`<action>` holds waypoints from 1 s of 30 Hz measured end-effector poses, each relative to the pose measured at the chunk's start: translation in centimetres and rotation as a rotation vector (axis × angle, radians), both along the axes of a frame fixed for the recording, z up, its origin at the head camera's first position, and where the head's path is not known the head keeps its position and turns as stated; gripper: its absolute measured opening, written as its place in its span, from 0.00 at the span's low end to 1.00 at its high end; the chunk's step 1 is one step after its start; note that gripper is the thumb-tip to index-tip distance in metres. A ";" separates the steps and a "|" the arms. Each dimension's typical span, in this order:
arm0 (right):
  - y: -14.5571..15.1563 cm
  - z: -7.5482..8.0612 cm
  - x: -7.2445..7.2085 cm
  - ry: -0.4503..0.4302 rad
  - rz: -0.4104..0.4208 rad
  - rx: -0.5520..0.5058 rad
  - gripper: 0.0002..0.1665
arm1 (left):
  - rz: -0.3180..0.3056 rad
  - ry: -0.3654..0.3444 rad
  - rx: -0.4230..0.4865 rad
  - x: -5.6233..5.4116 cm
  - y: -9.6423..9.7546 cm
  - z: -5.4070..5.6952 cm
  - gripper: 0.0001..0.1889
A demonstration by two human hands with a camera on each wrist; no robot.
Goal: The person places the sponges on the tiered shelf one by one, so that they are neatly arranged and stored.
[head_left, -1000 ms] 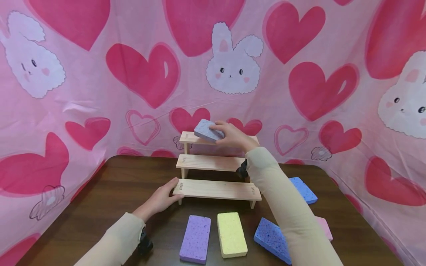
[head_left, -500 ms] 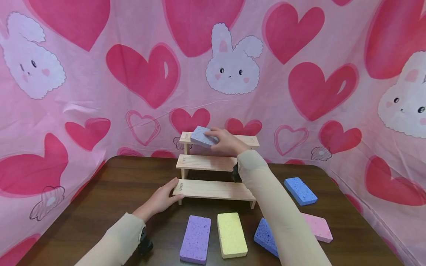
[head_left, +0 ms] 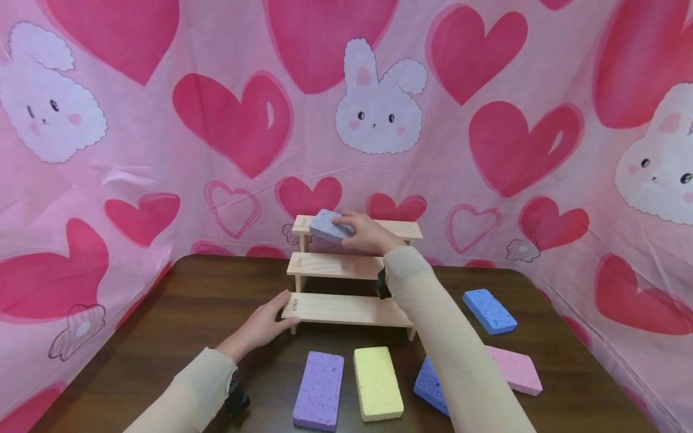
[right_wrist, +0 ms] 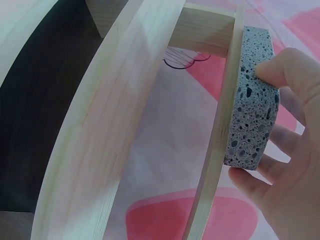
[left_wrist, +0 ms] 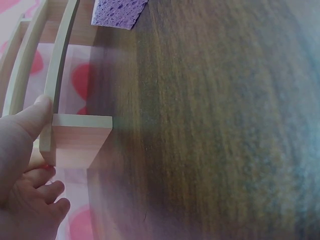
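My right hand (head_left: 365, 233) holds a pale grey-blue sponge (head_left: 329, 227) at the left part of the top step of a three-step wooden stand (head_left: 346, 308). In the right wrist view the thumb presses one face of the sponge (right_wrist: 251, 110), fingers curl round its ends, and it lies flat against the step's board. My left hand (head_left: 260, 328) grips the left end of the lowest step; the left wrist view shows the thumb (left_wrist: 37, 112) along the board's edge, with the other fingers curled on its far side.
In front of the stand lie a purple sponge (head_left: 319, 391) and a yellow sponge (head_left: 378, 383). To the right are a dark blue sponge (head_left: 429, 385), partly hidden by the right sleeve, a pink sponge (head_left: 517, 370) and a blue sponge (head_left: 489, 311). A pink heart-print cloth (head_left: 233, 36) hangs behind the table.
My right hand has lowered the grey-blue sponge and shifted it slightly left onto the top step. The right sleeve has moved left, uncovering more of the pink and blue sponges. The left hand stays put.
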State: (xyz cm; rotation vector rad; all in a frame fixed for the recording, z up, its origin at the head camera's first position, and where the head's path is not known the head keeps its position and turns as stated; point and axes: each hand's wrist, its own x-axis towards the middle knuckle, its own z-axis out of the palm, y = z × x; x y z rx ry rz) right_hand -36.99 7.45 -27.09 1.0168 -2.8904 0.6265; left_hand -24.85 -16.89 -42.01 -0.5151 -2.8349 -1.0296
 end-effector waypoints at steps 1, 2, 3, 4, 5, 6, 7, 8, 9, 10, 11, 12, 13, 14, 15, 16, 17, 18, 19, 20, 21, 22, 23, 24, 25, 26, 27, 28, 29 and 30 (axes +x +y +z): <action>0.0 0.0 0.0 -0.004 -0.001 0.001 0.35 | 0.002 -0.001 0.000 0.0 0.0 0.0 0.38; 0.0 0.0 0.1 -0.004 -0.002 0.005 0.35 | 0.001 0.000 -0.002 0.0 0.0 0.0 0.38; 0.0 0.0 0.1 -0.003 -0.003 0.008 0.35 | 0.000 0.002 -0.004 0.0 0.0 -0.1 0.38; 0.0 0.0 0.1 0.000 -0.003 0.010 0.35 | -0.002 0.007 -0.007 0.0 0.0 -0.1 0.38; 0.0 0.0 0.1 0.004 -0.001 0.011 0.34 | -0.001 0.008 -0.009 0.0 0.0 -0.1 0.38; 0.0 0.0 0.1 0.015 0.002 0.016 0.34 | 0.000 0.009 -0.009 0.0 0.0 -0.1 0.38; 0.0 0.1 0.2 0.021 0.006 0.014 0.33 | 0.001 0.010 -0.010 0.0 0.0 -0.1 0.37; 0.0 0.1 0.2 0.031 0.010 0.015 0.32 | 0.002 0.011 -0.009 0.0 0.0 -0.2 0.37; 0.0 0.1 0.2 0.038 0.014 0.012 0.32 | 0.001 0.011 -0.009 0.0 0.0 -0.2 0.37; 0.0 0.2 0.2 0.046 0.018 0.007 0.31 | 0.001 0.014 -0.010 0.0 0.0 -0.2 0.37; 0.1 0.2 0.3 0.049 0.017 0.000 0.30 | 0.003 0.009 -0.007 0.0 0.0 -0.2 0.37; 0.1 0.2 0.3 0.052 0.014 -0.007 0.29 | 0.004 0.006 -0.007 0.0 0.0 -0.2 0.38; 0.1 0.2 0.3 0.053 0.008 -0.018 0.28 | 0.005 0.003 -0.007 -0.1 0.0 -0.2 0.38; 0.1 0.2 0.3 0.055 0.000 -0.025 0.27 | 0.004 0.003 -0.007 -0.1 0.0 -0.2 0.38; 0.1 0.2 0.2 0.059 -0.008 -0.034 0.26 | 0.005 0.002 -0.007 -0.2 -0.1 -0.2 0.38; 0.1 0.2 0.2 0.066 -0.016 -0.041 0.25 | 0.006 0.001 -0.007 -0.2 -0.1 -0.2 0.38; 0.1 0.1 0.1 0.074 -0.025 -0.046 0.24 | 0.008 -0.004 -0.006 -0.2 -0.1 -0.2 0.38; 0.1 0.0 0.0 0.087 -0.033 -0.051 0.23 | 0.007 -0.004 -0.007 -0.3 -0.1 -0.2 0.38; 0.1 -0.1 -0.1 0.098 -0.040 -0.058 0.22 | 0.006 -0.005 -0.005 -0.3 -0.1 -0.2 0.38; 0.0 -0.3 -0.2 0.113 -0.042 -0.066 0.21 | 0.006 -0.007 -0.005 -0.3 -0.1 -0.2 0.38; -0.1 -0.4 -0.3 0.134 -0.041 -0.074 0.21 | 0.007 -0.011 -0.004 -0.4 -0.1 -0.2 0.38; -0.1 -0.5 -0.4 0.151 -0.041 -0.084 0.20 | 0.007 -0.013 -0.002 -0.4 -0.1 -0.2 0.38; -0.2 -0.6 -0.5 0.168 -0.041 -0.096 0.19 | 0.007 -0.016 -0.002 -0.4 -0.1 -0.2 0.38; -0.3 -0.7 -0.5 0.187 -0.038 -0.109 0.19 | 0.006 -0.016 -0.002 -0.4 -0.1 -0.1 0.38; -0.4 -0.8 -0.6 0.204 -0.037 -0.118 0.18 | 0.007 -0.018 0.000 -0.3 -0.1 -0.1 0.38; -0.5 -0.9 -0.6 0.224 -0.035 -0.124 0.18 | 0.007 -0.019 0.000 -0.3 -0.1 -0.1 0.38; -0.6 -1.0 -0.7 0.237 -0.039 -0.127 0.17 | 0.009 -0.020 0.000 -0.3 -0.1 -0.1 0.38; -0.7 -1.1 -0.7 0.247 -0.044 -0.130 0.17 | 0.009 -0.020 0.001 -0.3 -0.1 -0.1 0.38; -0.7 -1.1 -0.8 0.256 -0.048 -0.132 0.17 | 0.010 -0.020 -0.001 -0.3 0.0 -0.1 0.38; -0.8 -1.2 -0.8 0.262 -0.053 -0.131 0.16 | 0.011 -0.020 0.000 -0.2 0.0 -0.1 0.38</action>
